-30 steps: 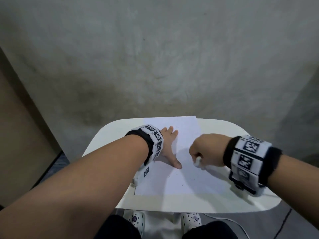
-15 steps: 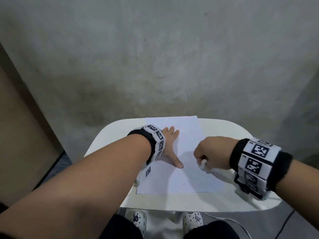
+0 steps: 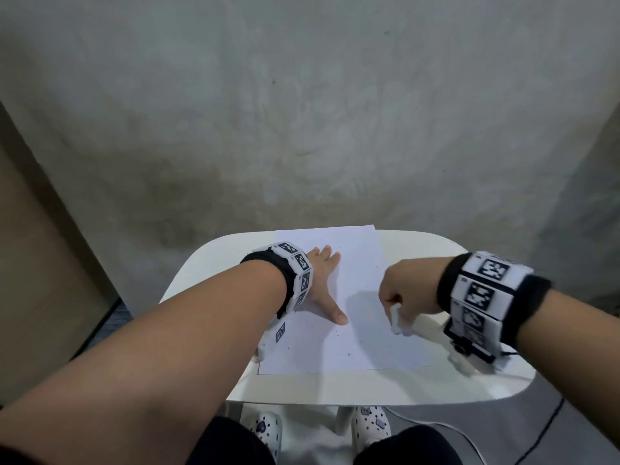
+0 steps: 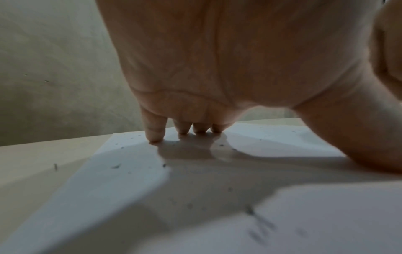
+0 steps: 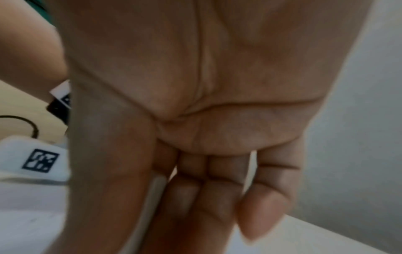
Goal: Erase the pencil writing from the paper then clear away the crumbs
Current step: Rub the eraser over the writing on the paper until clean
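L hand pins the paper, R hand grips the eraser at centre-right of my head view.

My left hand (image 3: 323, 280) lies flat on the paper (image 3: 352, 344), fingers straight, thumb out toward frame centre: grip released, just pressing. Left wrist cam shows the fingertips (image 4: 155, 135) touching the sheet near its far edge. My right hand (image 3: 407, 290) is clenched round the white eraser (image 3: 396, 318), whose tip touches or sits just above the sheet's right part; can't tell which. Dark crumbs (image 3: 349, 354) are scattered over the lower middle of the sheet, a few on the white counter (image 3: 208, 263). No readable pencil writing from here. Wristbands (image 3: 483, 290) carry b/w square marker codes, no legible text. No containers in frame.
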